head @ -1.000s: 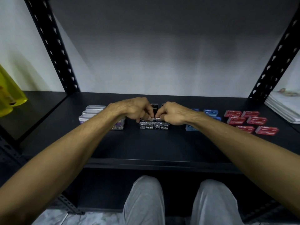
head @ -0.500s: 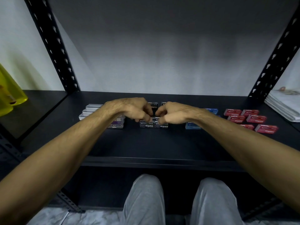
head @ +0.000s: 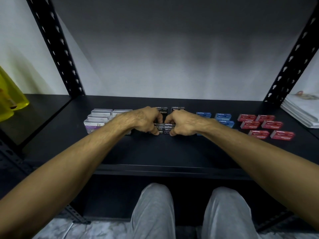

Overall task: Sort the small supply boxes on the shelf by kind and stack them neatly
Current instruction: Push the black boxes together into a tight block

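Both hands, left hand (head: 146,120) and right hand (head: 181,123), fingers curled, pinch near small black cardboard staple boxes (head: 164,128) mid-shelf, likely squaring the stack

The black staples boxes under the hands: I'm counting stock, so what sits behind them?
Behind the front black staples boxes, gripped by the left hand and right hand, two more black boxes show. The hands hide anything between.

Probably an office storeroom: black slotted-steel shelving (head: 57,49) holding staple boxes (head: 266,124), paper-clip boxes (head: 95,124), stacked papers (head: 303,109)
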`<state>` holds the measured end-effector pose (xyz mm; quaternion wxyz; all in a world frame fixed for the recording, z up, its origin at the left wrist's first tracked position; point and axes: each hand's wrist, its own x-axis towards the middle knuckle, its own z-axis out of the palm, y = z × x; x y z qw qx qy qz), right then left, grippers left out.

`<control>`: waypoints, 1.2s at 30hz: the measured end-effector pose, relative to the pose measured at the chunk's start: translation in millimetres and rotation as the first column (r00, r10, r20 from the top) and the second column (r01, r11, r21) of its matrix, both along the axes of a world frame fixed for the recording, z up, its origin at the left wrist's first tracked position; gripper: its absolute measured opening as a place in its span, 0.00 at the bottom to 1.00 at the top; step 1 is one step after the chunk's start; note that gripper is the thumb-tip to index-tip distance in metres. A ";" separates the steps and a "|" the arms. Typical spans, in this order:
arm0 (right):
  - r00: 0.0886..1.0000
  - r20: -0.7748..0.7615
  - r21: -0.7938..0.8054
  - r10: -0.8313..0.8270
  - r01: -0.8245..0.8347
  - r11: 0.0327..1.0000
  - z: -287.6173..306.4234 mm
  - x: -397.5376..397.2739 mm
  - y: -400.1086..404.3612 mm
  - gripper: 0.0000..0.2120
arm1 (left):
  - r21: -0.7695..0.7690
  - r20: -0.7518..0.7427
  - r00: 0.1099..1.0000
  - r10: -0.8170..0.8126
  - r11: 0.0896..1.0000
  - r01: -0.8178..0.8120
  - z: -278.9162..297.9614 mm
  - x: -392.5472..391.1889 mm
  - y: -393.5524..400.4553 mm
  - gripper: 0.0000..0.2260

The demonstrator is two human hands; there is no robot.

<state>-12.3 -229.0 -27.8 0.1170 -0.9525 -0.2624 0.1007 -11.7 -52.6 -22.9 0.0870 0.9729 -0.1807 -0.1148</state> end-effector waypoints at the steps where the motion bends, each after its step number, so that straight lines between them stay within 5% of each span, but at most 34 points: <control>1: 1.000 0.001 -0.002 0.004 -0.004 1.000 0.1 -0.2 0.0 0.19 | -0.013 0.001 1.000 -0.003 1.000 0.003 0.2 -0.5 0.0 0.14; 36: 1.000 -0.002 -0.006 0.003 -0.003 1.000 1.4 -5.3 3.3 0.14 | -0.040 -0.063 0.998 -0.024 0.999 0.022 -0.4 2.5 0.5 0.11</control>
